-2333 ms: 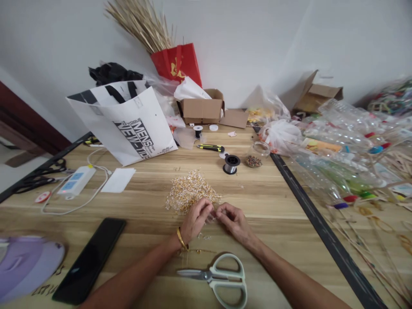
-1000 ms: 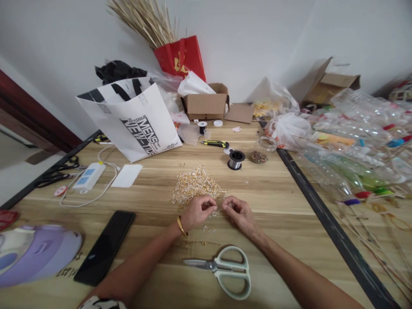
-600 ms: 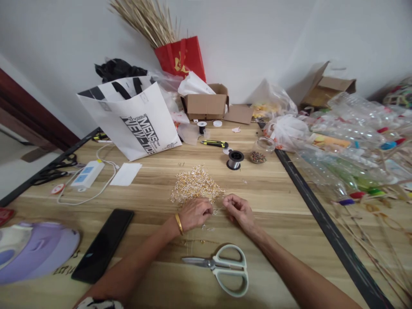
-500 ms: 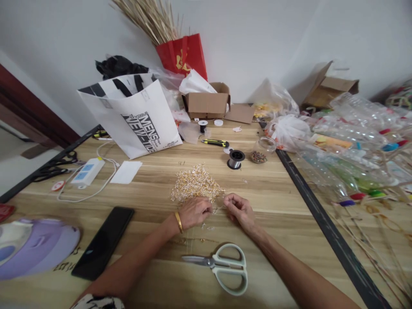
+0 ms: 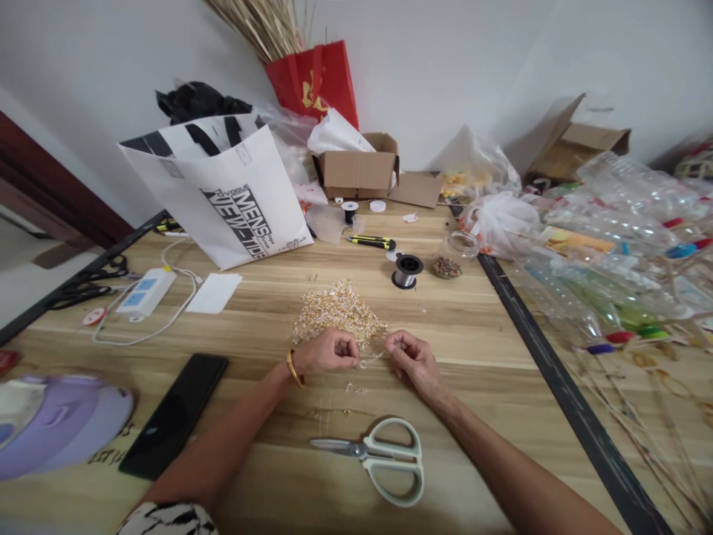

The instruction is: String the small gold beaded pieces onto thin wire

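head view: above a wooden table [image 5: 468, 327], the right hand [image 5: 413, 364] pinches a thin strand [image 5: 375, 359] stretching toward the left hand [image 5: 328, 351], whose fingertips are closed, what they grip too small to tell. just behind lies a gold-and-clear bead pile [image 5: 337, 308]; nearer, pale-handled scissors [image 5: 357, 449].

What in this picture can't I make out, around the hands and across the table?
All in the head view:
Whether the left hand grips anything: hidden by its own curl.
How the strand at the right hand meets the ring: too fine.
Part of the gold-and-clear pile: covered by the left hand.
What is inside the white bag: hidden by its front.
The purple-and-white object: cut off by the left edge.
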Demonstrator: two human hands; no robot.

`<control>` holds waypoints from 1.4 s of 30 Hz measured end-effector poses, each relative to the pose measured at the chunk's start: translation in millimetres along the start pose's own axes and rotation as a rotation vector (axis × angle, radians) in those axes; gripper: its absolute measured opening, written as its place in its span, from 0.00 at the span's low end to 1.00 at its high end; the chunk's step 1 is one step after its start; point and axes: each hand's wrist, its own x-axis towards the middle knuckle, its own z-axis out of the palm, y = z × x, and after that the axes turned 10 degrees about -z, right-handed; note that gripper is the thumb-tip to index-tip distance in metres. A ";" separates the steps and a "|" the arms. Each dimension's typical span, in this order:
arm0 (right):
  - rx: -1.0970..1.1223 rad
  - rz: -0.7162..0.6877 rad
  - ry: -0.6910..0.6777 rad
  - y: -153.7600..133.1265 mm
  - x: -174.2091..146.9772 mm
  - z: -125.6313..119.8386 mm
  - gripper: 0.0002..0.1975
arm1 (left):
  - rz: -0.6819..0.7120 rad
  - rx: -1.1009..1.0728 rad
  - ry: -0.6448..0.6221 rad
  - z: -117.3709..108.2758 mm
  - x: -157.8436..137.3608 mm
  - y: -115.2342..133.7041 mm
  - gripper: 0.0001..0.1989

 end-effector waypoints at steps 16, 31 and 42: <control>-0.359 -0.216 -0.206 2.2 -6.8 6.9 0.09 | -0.073 0.569 0.036 -15.8 -12.9 13.6 0.02; -0.448 -0.250 -0.264 0.8 -8.9 8.5 0.08 | -0.066 0.836 0.136 -3.5 -27.0 22.1 0.07; -0.414 -0.269 -0.238 5.3 -7.7 8.2 0.08 | 0.145 0.859 0.066 41.2 -24.9 16.1 0.05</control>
